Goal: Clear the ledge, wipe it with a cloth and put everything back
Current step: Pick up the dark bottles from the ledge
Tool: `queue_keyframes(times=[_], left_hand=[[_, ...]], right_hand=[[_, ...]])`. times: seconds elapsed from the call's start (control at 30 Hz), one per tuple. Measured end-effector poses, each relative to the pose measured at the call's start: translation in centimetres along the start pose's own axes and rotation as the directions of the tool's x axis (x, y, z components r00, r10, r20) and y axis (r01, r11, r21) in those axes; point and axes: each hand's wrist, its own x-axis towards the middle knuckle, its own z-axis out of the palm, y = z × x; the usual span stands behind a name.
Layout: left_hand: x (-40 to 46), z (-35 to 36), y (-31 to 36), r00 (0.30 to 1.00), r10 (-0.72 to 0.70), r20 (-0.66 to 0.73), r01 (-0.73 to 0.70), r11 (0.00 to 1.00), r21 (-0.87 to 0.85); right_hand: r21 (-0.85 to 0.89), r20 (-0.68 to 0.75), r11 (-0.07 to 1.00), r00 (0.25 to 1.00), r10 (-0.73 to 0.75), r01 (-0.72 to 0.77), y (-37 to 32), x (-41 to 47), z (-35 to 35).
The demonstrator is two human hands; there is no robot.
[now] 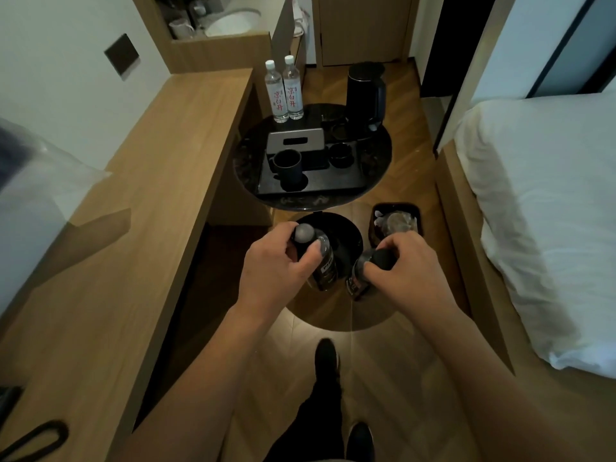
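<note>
Each hand's got a dark bottle by the neck — left hand [266, 265], right hand [405, 266] — both mid-frame, tilted (bottoms inward); the bare ledge [173, 135] runs up the left, nearer the left hand.

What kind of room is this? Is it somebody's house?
Probably a hotel room, not a house. A bed with white sheets sits beside a round dark marble table holding two sealed clear water bottles, a black electric kettle and a black tray with a dark mug.
</note>
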Motion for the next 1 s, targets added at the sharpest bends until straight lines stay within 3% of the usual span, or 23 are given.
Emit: queue_keyframes(times=[0.43, 0.8, 1.0], left_hand=[[20.8, 1.2, -9.0, 0.993, -0.046, -0.112, 0.043, 0.999, -0.026], [37.0, 1.0, -12.4, 0.955, -0.134, -0.263, 0.115, 0.99, -0.087], [45.4, 2.9, -14.1, 0.928, -0.198, -0.316, 0.192, 0.98, -0.052]], right_hand=[[-0.115, 0.048, 0.991, 0.997, -0.066, 0.071, -5.2, 23.9, 2.2], [-0.069, -0.092, 0.988, 0.985, -0.146, 0.14, -8.7, 42.9, 0.5], [-0.029, -0.039, 0.983, 0.983, -0.18, 0.179, -8.6, 53.3, 1.2]])
